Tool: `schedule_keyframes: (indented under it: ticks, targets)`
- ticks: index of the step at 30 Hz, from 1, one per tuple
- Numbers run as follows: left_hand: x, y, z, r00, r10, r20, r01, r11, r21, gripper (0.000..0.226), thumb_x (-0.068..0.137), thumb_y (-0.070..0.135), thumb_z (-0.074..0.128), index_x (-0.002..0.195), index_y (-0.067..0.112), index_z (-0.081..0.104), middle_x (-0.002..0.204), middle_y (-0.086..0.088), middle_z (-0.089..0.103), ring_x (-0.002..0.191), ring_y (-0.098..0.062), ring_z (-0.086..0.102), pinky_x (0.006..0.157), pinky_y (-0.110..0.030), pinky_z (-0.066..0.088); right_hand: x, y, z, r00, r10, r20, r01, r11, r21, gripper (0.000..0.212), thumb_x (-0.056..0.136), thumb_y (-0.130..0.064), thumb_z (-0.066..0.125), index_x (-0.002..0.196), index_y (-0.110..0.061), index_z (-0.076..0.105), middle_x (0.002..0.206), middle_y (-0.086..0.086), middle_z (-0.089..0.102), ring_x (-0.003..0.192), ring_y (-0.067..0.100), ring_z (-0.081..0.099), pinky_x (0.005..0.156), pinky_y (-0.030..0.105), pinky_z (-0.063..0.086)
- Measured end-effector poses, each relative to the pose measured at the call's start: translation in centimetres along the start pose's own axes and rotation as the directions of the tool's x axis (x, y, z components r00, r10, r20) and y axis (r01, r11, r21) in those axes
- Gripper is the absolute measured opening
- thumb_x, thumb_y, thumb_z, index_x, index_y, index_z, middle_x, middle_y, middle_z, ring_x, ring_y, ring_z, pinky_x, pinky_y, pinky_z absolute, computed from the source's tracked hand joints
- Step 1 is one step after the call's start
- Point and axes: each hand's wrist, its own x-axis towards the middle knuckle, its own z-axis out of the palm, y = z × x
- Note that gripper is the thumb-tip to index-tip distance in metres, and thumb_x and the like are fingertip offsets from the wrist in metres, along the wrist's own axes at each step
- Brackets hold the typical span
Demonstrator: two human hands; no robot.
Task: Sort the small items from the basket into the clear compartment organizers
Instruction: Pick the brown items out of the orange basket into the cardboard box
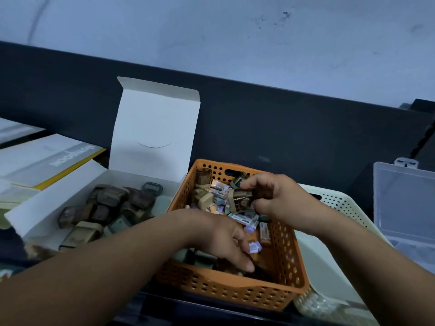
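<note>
An orange perforated basket (237,291) sits in the middle, full of small items (221,191): tan and brown cases and little white and purple packets. My left hand (226,241) reaches down into its near part, fingers among dark items at the bottom. Over the far part, my right hand (280,196) is closed on a small brown item (244,195) lifted just above the pile. A clear compartment organizer (404,203) stands at the right edge with its lid raised.
A white cardboard box (150,128) with its flap upright lies left of the basket and holds several brown and tan cases. A cream perforated basket (339,203) sits just right of the orange one. White and yellow booklets (47,161) lie far left. A dark wall runs behind.
</note>
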Motion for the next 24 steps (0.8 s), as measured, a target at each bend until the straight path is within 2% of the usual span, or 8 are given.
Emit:
schedule_keyframes:
  ticks: [2, 4, 8, 11, 13, 16, 19, 24]
  targets:
    - [0.6, 0.2, 0.1, 1.000, 0.021, -0.012, -0.020, 1.000, 0.012, 0.045, 0.087, 0.034, 0.066, 0.129, 0.022, 0.055, 0.090, 0.014, 0.055, 0.103, -0.015, 0.053, 0.100, -0.035, 0.042, -0.1, 0.1, 0.0, 1.000, 0.015, 0.014, -0.015, 1.000, -0.006, 0.036, 0.083, 0.007, 0.061, 0.100, -0.023, 0.067, 0.093, -0.004, 0.069, 0.080, 0.010, 0.067, 0.066, 0.017, 0.054]
    - [1.0, 0.1, 0.0, 0.999, 0.032, -0.023, -0.032, 0.999, 0.009, 0.042, 0.088, 0.026, 0.066, 0.128, 0.020, 0.056, 0.088, 0.012, 0.056, 0.102, -0.016, 0.056, 0.097, -0.035, 0.044, -0.4, 0.4, 0.0, 1.000, 0.021, 0.018, -0.021, 1.000, -0.016, 0.034, 0.083, 0.005, 0.062, 0.100, -0.024, 0.068, 0.093, -0.007, 0.069, 0.081, 0.004, 0.066, 0.068, 0.016, 0.053]
    - [1.2, -1.1, -0.7, 0.999, -0.001, -0.044, -0.004, 0.993, -0.116, 0.037, 0.084, 0.010, 0.066, 0.119, 0.020, 0.060, 0.104, -0.008, 0.066, 0.094, -0.022, 0.062, 0.085, -0.034, 0.050, -0.6, 0.9, -0.3, 0.999, 0.038, 0.011, -0.038, 0.999, -0.011, 0.032, 0.083, 0.005, 0.063, 0.102, -0.020, 0.068, 0.096, -0.004, 0.070, 0.086, 0.006, 0.067, 0.075, 0.021, 0.056]
    - [0.6, -2.1, -2.0, 0.991, -0.063, -0.115, 0.019, 0.936, -0.350, 0.030, 0.085, -0.003, 0.060, 0.100, 0.023, 0.063, 0.111, -0.011, 0.061, 0.093, -0.022, 0.066, 0.078, -0.030, 0.058, -0.3, 0.8, -0.3, 0.999, 0.045, 0.014, -0.045, 0.999, 0.014, 0.032, 0.082, 0.007, 0.062, 0.101, -0.018, 0.068, 0.095, -0.001, 0.070, 0.084, 0.010, 0.068, 0.072, 0.022, 0.057]
    - [0.1, -2.5, -2.7, 0.988, -0.063, -0.141, 0.001, 0.915, -0.403, 0.030, 0.086, -0.001, 0.059, 0.101, 0.024, 0.063, 0.116, -0.011, 0.060, 0.099, -0.022, 0.066, 0.076, -0.030, 0.059, 0.2, 0.4, -0.1, 0.999, 0.045, 0.019, -0.045, 0.999, 0.015, 0.032, 0.082, 0.007, 0.062, 0.101, -0.018, 0.068, 0.094, 0.001, 0.070, 0.081, 0.012, 0.068, 0.068, 0.022, 0.057]
    - [-0.2, -2.2, -2.3, 0.995, -0.044, -0.087, 0.021, 0.967, -0.252, 0.029, 0.090, 0.018, 0.062, 0.117, 0.028, 0.058, 0.120, -0.006, 0.057, 0.107, -0.019, 0.060, 0.088, -0.034, 0.055, 1.1, -0.3, 0.5, 1.000, 0.009, 0.009, -0.009, 1.000, 0.002, 0.033, 0.081, 0.007, 0.062, 0.099, -0.019, 0.069, 0.093, 0.006, 0.071, 0.081, 0.024, 0.068, 0.072, 0.036, 0.056]
    - [0.1, -1.0, -1.1, 1.000, 0.012, 0.016, -0.010, 0.993, -0.117, 0.046, 0.088, 0.036, 0.064, 0.132, 0.030, 0.051, 0.130, -0.007, 0.054, 0.112, -0.021, 0.055, 0.094, -0.037, 0.047, 1.6, -0.6, 0.9, 1.000, -0.009, -0.001, 0.009, 1.000, -0.002, 0.034, 0.081, 0.007, 0.061, 0.101, -0.020, 0.069, 0.096, 0.004, 0.072, 0.087, 0.027, 0.068, 0.077, 0.041, 0.056]
    - [0.8, 0.1, -0.4, 0.995, 0.087, 0.046, -0.089, 0.994, 0.063, 0.060, 0.090, 0.015, 0.062, 0.144, 0.027, 0.039, 0.140, -0.003, 0.046, 0.121, -0.020, 0.048, 0.087, -0.025, 0.038, 1.3, 0.0, 1.0, 0.999, 0.031, 0.013, -0.031, 1.000, 0.004, 0.034, 0.083, 0.007, 0.061, 0.102, -0.021, 0.068, 0.098, 0.003, 0.071, 0.088, 0.025, 0.069, 0.077, 0.039, 0.058]
